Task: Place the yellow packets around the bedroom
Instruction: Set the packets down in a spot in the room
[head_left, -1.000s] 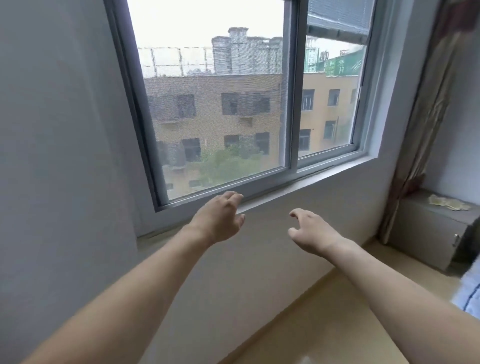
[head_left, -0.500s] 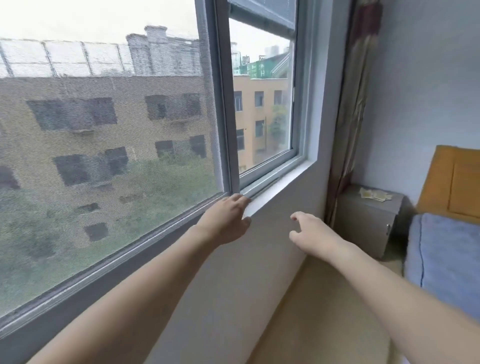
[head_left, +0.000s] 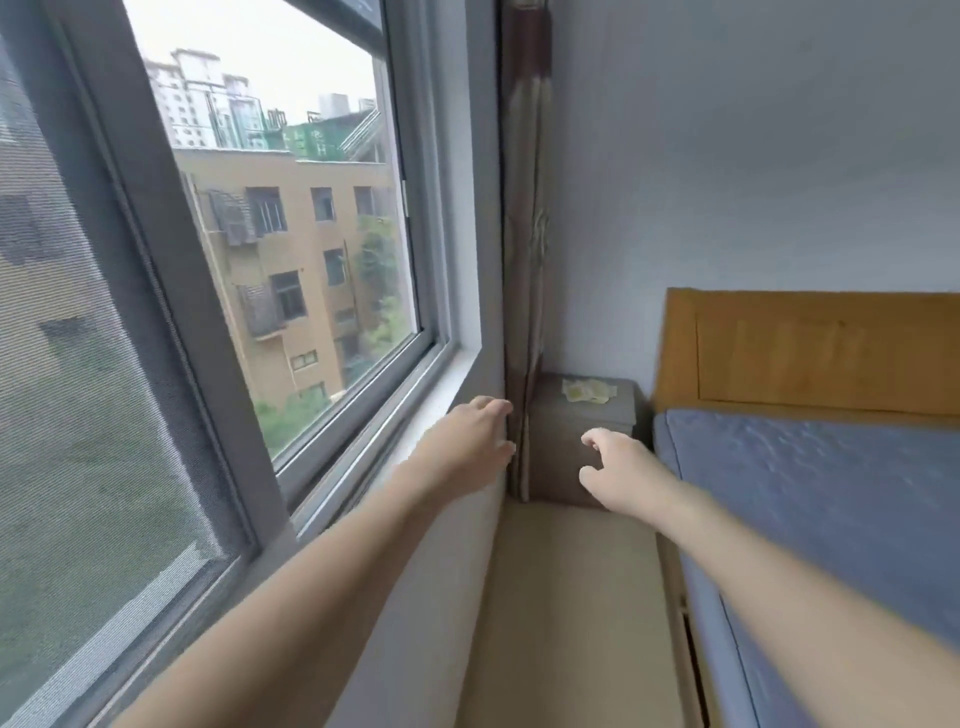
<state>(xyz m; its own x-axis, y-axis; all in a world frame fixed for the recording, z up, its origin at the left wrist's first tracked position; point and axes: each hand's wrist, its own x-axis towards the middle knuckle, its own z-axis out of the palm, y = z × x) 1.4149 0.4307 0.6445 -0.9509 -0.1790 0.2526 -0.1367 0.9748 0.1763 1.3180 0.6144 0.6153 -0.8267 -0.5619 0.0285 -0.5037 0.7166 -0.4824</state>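
A: Where do the pale yellow flat packets lie?

B: On top of the grey box-shaped bedside cabinet, in the corner between the brown patterned curtain and the orange wooden headboard of the blue-covered bed.

A: And the hands?

B: Both empty. The left hand reaches forward beside the white window sill, fingers loosely bent. The right hand is held out in front of the cabinet, thumb and fingers spread and lightly curled.
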